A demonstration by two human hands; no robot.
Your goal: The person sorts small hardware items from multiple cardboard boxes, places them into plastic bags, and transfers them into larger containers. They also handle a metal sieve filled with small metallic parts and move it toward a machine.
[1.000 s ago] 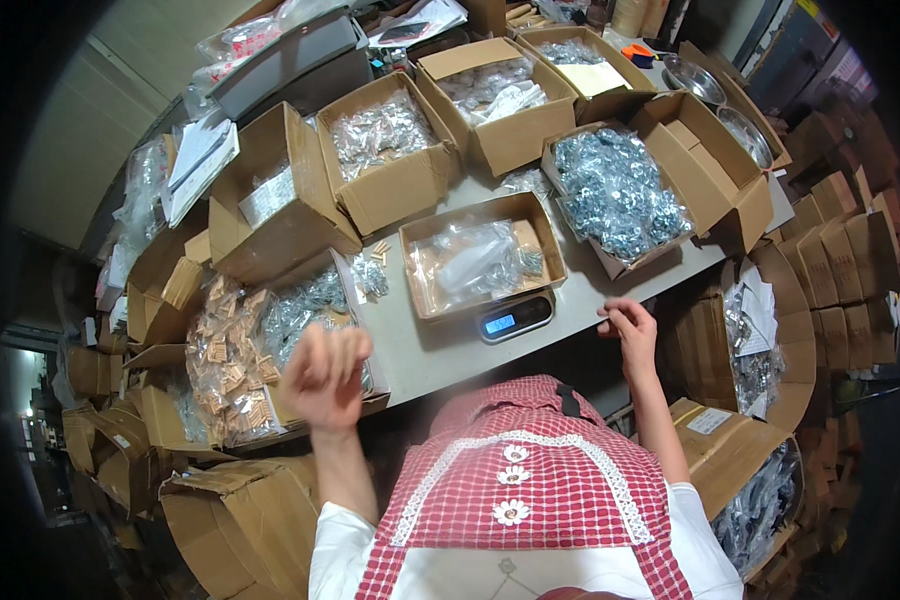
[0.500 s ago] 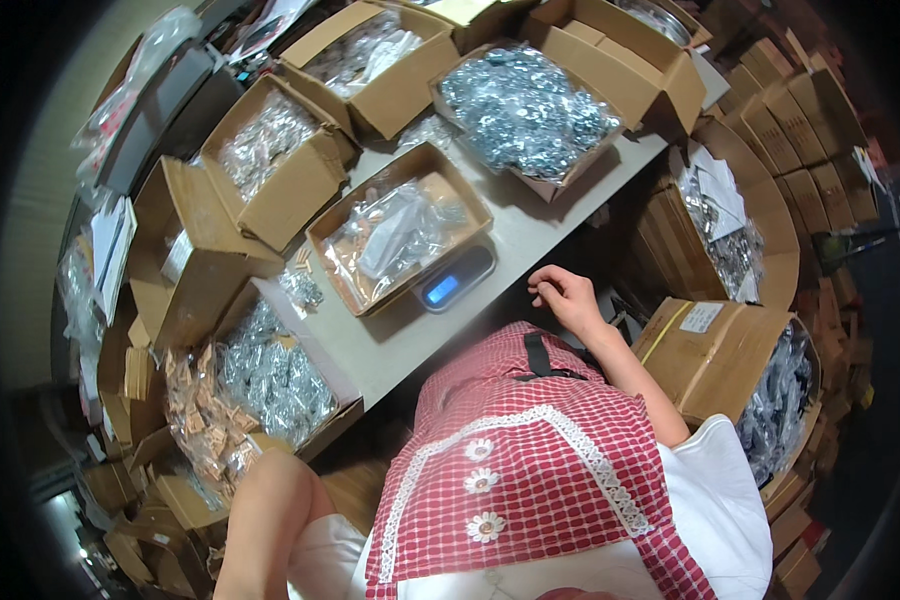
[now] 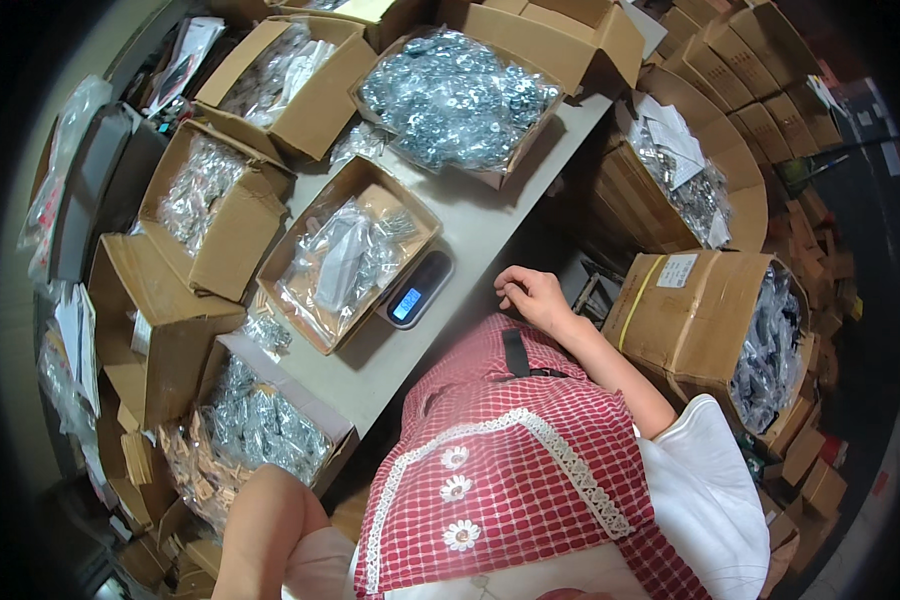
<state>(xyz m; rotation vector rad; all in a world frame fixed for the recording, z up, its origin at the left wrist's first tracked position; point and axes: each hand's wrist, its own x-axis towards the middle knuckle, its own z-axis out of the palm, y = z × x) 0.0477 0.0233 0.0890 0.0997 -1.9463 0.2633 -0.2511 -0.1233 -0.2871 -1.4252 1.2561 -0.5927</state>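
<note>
My right hand (image 3: 532,298) hovers beside the table's front edge, in front of the apron, its fingers loosely curled in with nothing seen in them. At the lower left my left arm (image 3: 270,515) is bent at the elbow, and its hand is out of the picture. Nearest on the table is a shallow cardboard box (image 3: 418,248) sitting on a small scale (image 3: 417,290) with a lit blue display. Inside it lie clear plastic bags (image 3: 342,262) of small parts and a white packet.
Behind stands a box heaped with bagged shiny metal parts (image 3: 455,95). Open cartons (image 3: 232,245) line the table's left side. A box at the lower left holds clear bags (image 3: 265,410). To my right are a taped carton (image 3: 670,320) and a carton of bagged parts (image 3: 685,185).
The whole view has turned, so the table and boxes sit further left. My right hand stays by the table edge, still curled. The box remains on the scale.
</note>
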